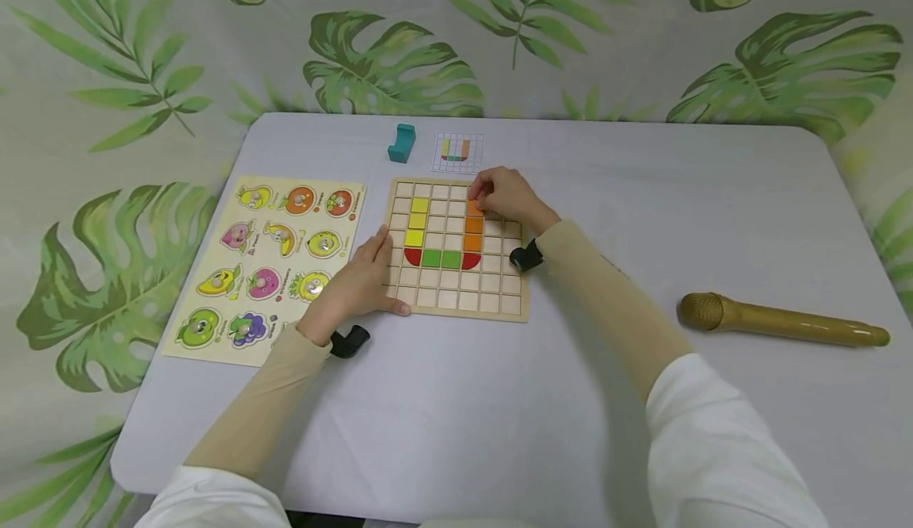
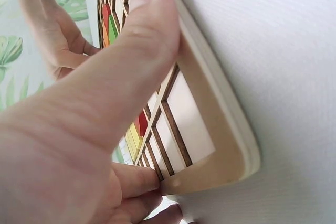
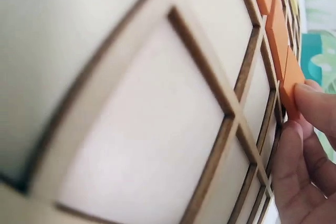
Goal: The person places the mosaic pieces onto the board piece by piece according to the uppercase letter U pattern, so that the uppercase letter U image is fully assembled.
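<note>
A wooden grid board [image 1: 492, 316] lies in front of me. Yellow square tiles [image 1: 418, 221] form a column on its left, with orange square tiles [image 1: 473, 242] on the right. Two green tiles [image 1: 441, 258] sit between two rounded red pieces [image 1: 471, 260] below. My left hand [image 1: 364, 278] rests at the board's lower left corner, fingers along the side, thumb on the frame [image 2: 210, 163]. At the top of the orange column, my right hand [image 1: 508, 197] pinches an orange tile [image 3: 292, 85] close over the grid, its fingertips partly covering it.
Behind the board lie a pattern card [image 1: 458, 165] showing a similar coloured shape and a teal U-shaped block [image 1: 403, 143]. A fruit puzzle board [image 1: 235, 290] is at left. Far to the right lies a gold-brown microphone [image 1: 785, 322]. Both wrists wear black cameras.
</note>
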Action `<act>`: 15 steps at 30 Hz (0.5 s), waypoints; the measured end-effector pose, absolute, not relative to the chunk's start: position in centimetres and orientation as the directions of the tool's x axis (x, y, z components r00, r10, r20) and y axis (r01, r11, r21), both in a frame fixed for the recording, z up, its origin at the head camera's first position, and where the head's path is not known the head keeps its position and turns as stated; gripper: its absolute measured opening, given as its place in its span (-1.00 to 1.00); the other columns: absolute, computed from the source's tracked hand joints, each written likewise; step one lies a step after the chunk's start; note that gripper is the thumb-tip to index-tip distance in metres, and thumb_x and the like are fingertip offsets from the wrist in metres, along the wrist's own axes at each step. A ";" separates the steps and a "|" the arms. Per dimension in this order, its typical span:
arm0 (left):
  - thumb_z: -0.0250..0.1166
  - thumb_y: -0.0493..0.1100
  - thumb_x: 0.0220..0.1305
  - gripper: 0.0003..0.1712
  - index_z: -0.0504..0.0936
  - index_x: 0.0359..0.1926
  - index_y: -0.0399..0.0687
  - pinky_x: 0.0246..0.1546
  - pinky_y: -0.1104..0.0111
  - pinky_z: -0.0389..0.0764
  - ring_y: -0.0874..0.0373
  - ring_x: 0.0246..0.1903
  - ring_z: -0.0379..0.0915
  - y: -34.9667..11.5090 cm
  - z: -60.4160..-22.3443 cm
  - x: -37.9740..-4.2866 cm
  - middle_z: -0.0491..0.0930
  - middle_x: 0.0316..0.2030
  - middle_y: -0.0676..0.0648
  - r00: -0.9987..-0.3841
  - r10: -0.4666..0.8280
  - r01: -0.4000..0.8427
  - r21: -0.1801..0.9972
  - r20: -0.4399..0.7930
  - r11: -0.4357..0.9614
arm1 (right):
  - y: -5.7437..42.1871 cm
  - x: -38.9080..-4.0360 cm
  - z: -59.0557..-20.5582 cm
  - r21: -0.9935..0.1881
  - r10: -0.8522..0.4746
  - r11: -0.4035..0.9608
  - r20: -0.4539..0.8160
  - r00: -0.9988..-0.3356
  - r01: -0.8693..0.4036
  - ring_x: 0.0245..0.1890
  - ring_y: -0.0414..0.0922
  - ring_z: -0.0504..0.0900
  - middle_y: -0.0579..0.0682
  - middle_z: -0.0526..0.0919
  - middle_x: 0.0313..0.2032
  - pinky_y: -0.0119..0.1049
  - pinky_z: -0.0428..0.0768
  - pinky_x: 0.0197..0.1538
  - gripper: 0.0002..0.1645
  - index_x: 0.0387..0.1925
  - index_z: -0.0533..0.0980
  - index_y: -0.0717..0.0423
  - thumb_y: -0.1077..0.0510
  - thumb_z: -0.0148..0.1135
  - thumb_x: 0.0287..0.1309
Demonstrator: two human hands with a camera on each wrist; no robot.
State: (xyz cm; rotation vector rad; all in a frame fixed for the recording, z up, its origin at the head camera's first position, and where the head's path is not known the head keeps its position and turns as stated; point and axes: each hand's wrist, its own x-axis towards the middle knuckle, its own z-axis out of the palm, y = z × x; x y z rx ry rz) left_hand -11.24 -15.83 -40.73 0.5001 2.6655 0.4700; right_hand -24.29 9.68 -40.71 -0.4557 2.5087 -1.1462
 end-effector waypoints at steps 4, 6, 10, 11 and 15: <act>0.55 0.14 -0.15 0.42 -0.16 0.39 -0.57 0.35 0.07 0.02 -0.28 0.41 -0.26 -15.8 -40.7 -11.3 -0.32 0.44 -0.39 -0.859 0.407 0.280 0.382 -0.309 0.881 | 9.9 -24.2 -41.0 -0.754 -0.439 0.629 -0.147 -0.886 -0.187 -0.33 -0.02 0.46 0.09 0.57 -0.39 -0.29 0.41 -0.15 -0.91 -0.33 0.58 0.26 0.39 0.22 0.07; 0.54 0.15 -0.14 0.41 -0.15 0.39 -0.57 0.35 0.07 0.02 -0.28 0.40 -0.26 -15.7 -40.7 -11.3 -0.32 0.44 -0.39 -0.860 0.407 0.280 0.381 -0.309 0.881 | 10.1 -24.3 -41.1 -0.763 -0.434 0.621 -0.145 -0.889 -0.179 -0.32 -0.01 0.46 0.09 0.57 -0.38 -0.28 0.41 -0.14 -0.93 -0.33 0.57 0.26 0.38 0.23 0.09; 0.54 0.15 -0.13 0.41 -0.15 0.39 -0.58 0.35 0.06 0.03 -0.29 0.40 -0.25 -15.6 -40.6 -11.3 -0.31 0.44 -0.40 -0.858 0.408 0.283 0.376 -0.312 0.882 | 11.0 -24.4 -40.8 -0.787 -0.398 0.602 -0.147 -0.906 -0.136 -0.25 0.00 0.49 0.11 0.59 -0.29 -0.25 0.42 -0.09 -0.91 -0.27 0.58 0.25 0.31 0.25 0.17; 0.54 0.15 -0.13 0.41 -0.15 0.39 -0.58 0.35 0.06 0.03 -0.29 0.40 -0.25 -15.6 -40.5 -11.3 -0.31 0.44 -0.40 -0.857 0.409 0.284 0.374 -0.313 0.883 | 11.4 -24.4 -40.6 -0.789 -0.389 0.600 -0.143 -0.910 -0.133 -0.22 0.00 0.49 0.12 0.59 -0.26 -0.24 0.42 -0.07 -0.89 -0.24 0.58 0.25 0.30 0.24 0.18; 0.53 0.16 -0.11 0.40 -0.16 0.38 -0.59 0.35 0.06 0.01 -0.31 0.40 -0.25 -15.7 -40.2 -11.4 -0.31 0.43 -0.42 -0.850 0.412 0.289 0.362 -0.329 0.886 | 13.3 -24.4 -39.3 -0.790 -0.338 0.600 -0.102 -0.936 -0.130 -0.15 0.06 0.52 0.18 0.58 -0.17 -0.17 0.45 -0.03 -0.79 -0.13 0.56 0.30 0.25 0.19 0.23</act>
